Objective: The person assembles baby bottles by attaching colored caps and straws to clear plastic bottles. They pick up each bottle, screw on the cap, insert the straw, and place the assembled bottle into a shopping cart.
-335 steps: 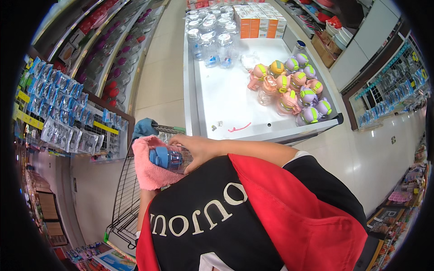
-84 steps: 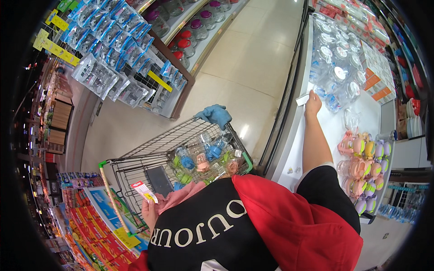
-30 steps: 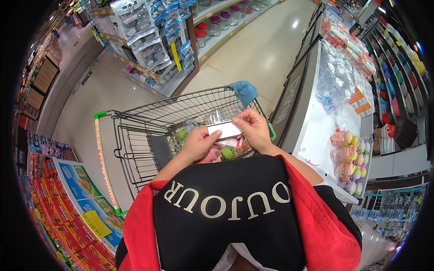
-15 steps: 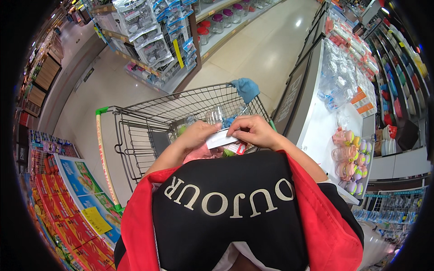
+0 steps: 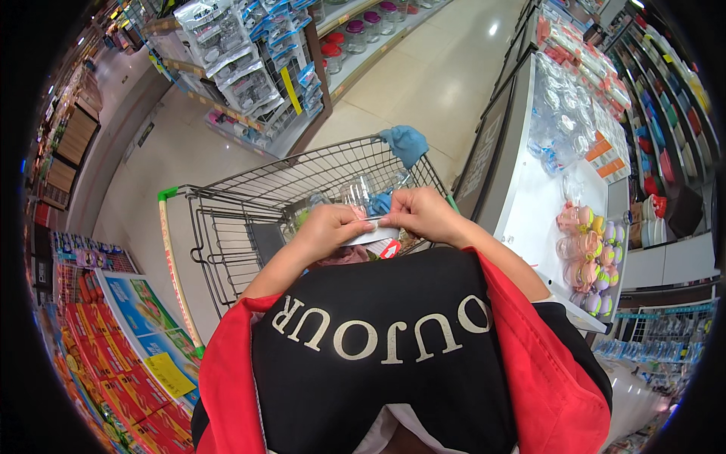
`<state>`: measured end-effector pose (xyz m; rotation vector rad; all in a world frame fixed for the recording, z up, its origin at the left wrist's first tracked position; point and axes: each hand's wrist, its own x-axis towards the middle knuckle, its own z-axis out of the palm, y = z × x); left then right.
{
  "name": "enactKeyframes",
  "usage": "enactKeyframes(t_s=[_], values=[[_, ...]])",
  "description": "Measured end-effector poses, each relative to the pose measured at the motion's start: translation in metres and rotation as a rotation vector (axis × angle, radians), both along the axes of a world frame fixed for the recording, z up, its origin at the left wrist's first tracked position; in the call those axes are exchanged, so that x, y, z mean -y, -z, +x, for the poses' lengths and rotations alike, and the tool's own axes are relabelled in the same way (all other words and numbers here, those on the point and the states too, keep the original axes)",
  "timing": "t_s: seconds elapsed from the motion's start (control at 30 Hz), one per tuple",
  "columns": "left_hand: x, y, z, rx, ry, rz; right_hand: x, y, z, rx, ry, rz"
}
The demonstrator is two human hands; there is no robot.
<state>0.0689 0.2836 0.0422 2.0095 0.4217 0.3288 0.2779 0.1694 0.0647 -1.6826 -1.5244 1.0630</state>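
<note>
Close to my body, over a metal wire shopping cart [image 5: 249,193], both my hands meet on a small flat white piece [image 5: 372,233], like a strip or card. My left hand [image 5: 330,231] pinches its left end between thumb and fingers. My right hand [image 5: 420,215] pinches the other end, its fingers curled. Just beneath the piece is an item with a red and white arrow mark [image 5: 390,248]. Inside the cart, a clear jar [image 5: 355,191] stands beyond my hands, with something blue [image 5: 380,203] beside it. My hands hide part of the contents.
A blue cloth [image 5: 407,145] hangs on the cart's far corner. To the right runs a white display counter [image 5: 522,204] with clear containers and pink jars [image 5: 578,246]. Shelves with lidded jars [image 5: 355,36] stand ahead. Red boxes [image 5: 125,371] are stacked at the lower left.
The white piece was tilted with its broad face showing; now it looks narrower and curved between my hands. My left hand has come in closer to the right. The view has shifted slightly.
</note>
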Motion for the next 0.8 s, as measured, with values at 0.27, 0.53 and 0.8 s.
enactKeyframes(t_s=[0.27,0.53,0.8], values=[[-0.015,0.017,-0.013,0.144,-0.255,-0.737,0.007,0.0,0.021,0.656,-0.09,0.907],[0.001,0.011,0.012,0.055,-0.038,-0.589,0.005,-0.005,0.006,0.515,-0.097,0.995],[0.006,0.0,0.018,0.092,0.054,0.106,-0.004,0.005,0.01,0.206,-0.026,0.483]])
